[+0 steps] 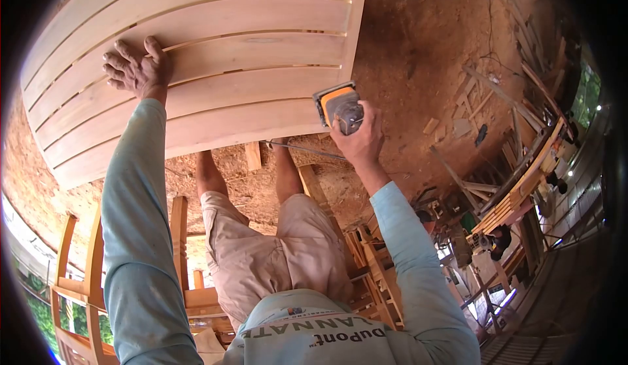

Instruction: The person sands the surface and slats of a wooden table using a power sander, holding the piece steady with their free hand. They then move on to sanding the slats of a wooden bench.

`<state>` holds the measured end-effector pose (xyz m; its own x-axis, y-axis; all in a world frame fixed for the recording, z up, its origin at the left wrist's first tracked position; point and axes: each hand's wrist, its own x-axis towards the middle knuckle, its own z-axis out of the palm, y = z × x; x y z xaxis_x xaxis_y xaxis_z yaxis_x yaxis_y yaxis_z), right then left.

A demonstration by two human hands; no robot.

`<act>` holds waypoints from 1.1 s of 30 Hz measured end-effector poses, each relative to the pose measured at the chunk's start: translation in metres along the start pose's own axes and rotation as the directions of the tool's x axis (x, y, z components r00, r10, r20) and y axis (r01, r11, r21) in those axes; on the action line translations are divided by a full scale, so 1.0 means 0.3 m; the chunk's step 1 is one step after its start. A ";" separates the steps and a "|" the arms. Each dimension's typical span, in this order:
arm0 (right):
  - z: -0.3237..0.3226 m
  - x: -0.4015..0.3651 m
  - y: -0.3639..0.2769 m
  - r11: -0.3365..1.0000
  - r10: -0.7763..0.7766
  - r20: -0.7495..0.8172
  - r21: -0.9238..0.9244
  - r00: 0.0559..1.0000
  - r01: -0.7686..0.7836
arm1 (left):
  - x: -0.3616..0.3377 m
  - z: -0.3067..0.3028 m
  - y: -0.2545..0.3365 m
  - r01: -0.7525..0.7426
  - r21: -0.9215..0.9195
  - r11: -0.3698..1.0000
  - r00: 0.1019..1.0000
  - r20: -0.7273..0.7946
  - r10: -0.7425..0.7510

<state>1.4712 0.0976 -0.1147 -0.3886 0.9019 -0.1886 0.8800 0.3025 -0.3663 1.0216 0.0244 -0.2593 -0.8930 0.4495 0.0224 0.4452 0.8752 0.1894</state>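
The left hand [139, 70] lies spread, gripping nothing, on a wide slatted wooden panel [261, 50]; the right hand [362, 136] grasps an orange-and-black sander [339, 105] at the panel's near right corner. Smooth results probably need the panel steadied and the sander flat, untipped.

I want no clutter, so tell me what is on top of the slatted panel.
On the slatted panel, the left hand lies spread. The sander, held by the right hand, overlaps the panel's corner, contact unclear. The wood behind both is covered.
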 end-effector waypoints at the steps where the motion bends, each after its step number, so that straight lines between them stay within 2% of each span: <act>1: 0.000 0.013 0.012 1.000 0.019 -0.017 -0.001 1.000 -0.019 | 0.000 0.001 -0.001 -0.004 0.003 1.000 1.000 -0.002 0.004; 6: -0.002 0.130 0.010 0.999 -0.032 -0.115 -0.028 0.993 0.029 | -0.004 0.010 -0.011 -0.008 0.026 1.000 1.000 -0.024 0.009; 13: -0.009 0.091 -0.015 1.000 -0.010 -0.023 0.006 1.000 0.010 | 0.000 0.022 -0.015 -0.016 0.034 0.999 0.999 -0.051 0.018; 17: -0.010 0.177 0.013 1.000 -0.029 -0.098 -0.009 0.995 0.028 | -0.003 0.012 -0.008 -0.019 0.020 1.000 0.999 -0.048 0.020; 23: -0.006 0.270 -0.041 0.996 -0.088 -0.098 -0.005 0.991 0.088 | -0.001 0.004 -0.004 -0.021 0.003 1.000 0.999 -0.031 0.022; 27: -0.021 0.201 -0.047 0.997 -0.075 -0.007 0.000 0.997 0.075 | -0.001 0.006 -0.004 -0.015 0.008 1.000 0.999 -0.032 0.015; 30: -0.019 0.215 -0.027 0.999 -0.042 -0.042 0.026 0.998 0.043 | 0.002 0.006 -0.007 -0.004 0.014 1.000 1.000 -0.022 0.005; 33: -0.019 0.294 -0.011 0.996 -0.090 -0.075 -0.022 0.993 0.088 | -0.003 0.000 -0.001 0.000 0.003 1.000 1.000 -0.014 0.000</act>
<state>1.4357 0.1780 -0.1248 -0.4444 0.8917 -0.0857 0.8478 0.3877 -0.3617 1.0223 0.0235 -0.2595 -0.8939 0.4468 0.0363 0.4453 0.8758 0.1861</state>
